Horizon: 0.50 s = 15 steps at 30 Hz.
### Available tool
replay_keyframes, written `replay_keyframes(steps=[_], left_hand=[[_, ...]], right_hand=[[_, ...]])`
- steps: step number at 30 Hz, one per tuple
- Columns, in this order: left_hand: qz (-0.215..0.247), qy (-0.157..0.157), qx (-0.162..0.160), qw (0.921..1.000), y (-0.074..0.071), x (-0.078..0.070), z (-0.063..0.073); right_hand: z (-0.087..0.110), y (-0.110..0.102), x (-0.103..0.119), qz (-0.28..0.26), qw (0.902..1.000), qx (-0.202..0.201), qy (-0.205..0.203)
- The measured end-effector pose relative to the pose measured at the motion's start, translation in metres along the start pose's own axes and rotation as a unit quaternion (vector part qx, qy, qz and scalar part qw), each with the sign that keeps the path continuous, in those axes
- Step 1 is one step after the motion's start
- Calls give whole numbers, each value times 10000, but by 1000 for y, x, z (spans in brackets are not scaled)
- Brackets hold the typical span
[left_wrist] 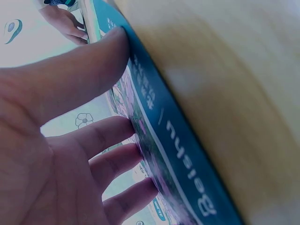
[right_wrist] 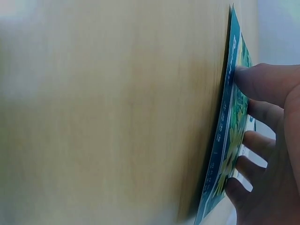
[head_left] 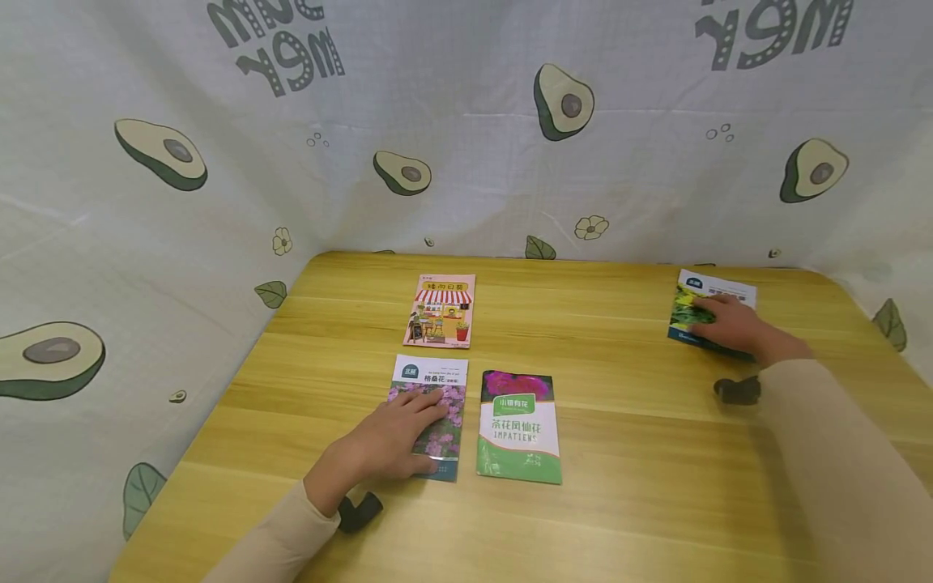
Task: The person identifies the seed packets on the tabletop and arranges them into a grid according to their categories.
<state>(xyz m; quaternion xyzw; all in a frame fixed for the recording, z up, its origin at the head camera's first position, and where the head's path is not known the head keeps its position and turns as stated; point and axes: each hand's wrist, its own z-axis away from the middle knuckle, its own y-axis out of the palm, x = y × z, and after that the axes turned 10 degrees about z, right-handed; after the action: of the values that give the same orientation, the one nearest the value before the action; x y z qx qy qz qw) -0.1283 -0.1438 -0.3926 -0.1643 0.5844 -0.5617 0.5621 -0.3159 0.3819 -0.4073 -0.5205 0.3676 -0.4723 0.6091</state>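
My left hand (head_left: 399, 433) rests on a seed packet with pink-purple flowers (head_left: 440, 445), which lies flat on the wooden table. In the left wrist view its thumb and fingertips touch the front of that packet, near the blue band marked "Beishu". Far to the right, my right hand (head_left: 736, 324) lies on a seed packet with yellow flowers (head_left: 683, 312). The right wrist view has the thumb and fingertips spread against that packet's face, with its blue lower edge slightly off the tabletop. Parts of both packets are hidden under the hands.
A green and white impatiens seed packet (head_left: 519, 437) lies just right of the purple-flower packet. Behind them is a pink seed packet (head_left: 440, 312) with a striped awning picture. A white cloth (head_left: 481, 210) printed with avocados hangs around the table (head_left: 612, 486).
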Motion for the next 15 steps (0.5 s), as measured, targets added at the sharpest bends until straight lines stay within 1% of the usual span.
replay_keyframes(steps=[3, 7, 12, 15], left_hand=[[15, 13, -11, 10000, 0, 0, 0], [13, 9, -22, 10000, 0, 0, 0], [15, 19, -21, 10000, 1, 0, 1], [25, 41, -23, 10000, 1, 1, 1]], right_hand=[[-1, 1, 2, -21, 10000, 22, -42], [-2, 3, 6, 20, 9999, -75, -127], [-1, 3, 13, 10, 9997, -160, -165], [-1, 2, 19, -35, 9998, -142, -152]])
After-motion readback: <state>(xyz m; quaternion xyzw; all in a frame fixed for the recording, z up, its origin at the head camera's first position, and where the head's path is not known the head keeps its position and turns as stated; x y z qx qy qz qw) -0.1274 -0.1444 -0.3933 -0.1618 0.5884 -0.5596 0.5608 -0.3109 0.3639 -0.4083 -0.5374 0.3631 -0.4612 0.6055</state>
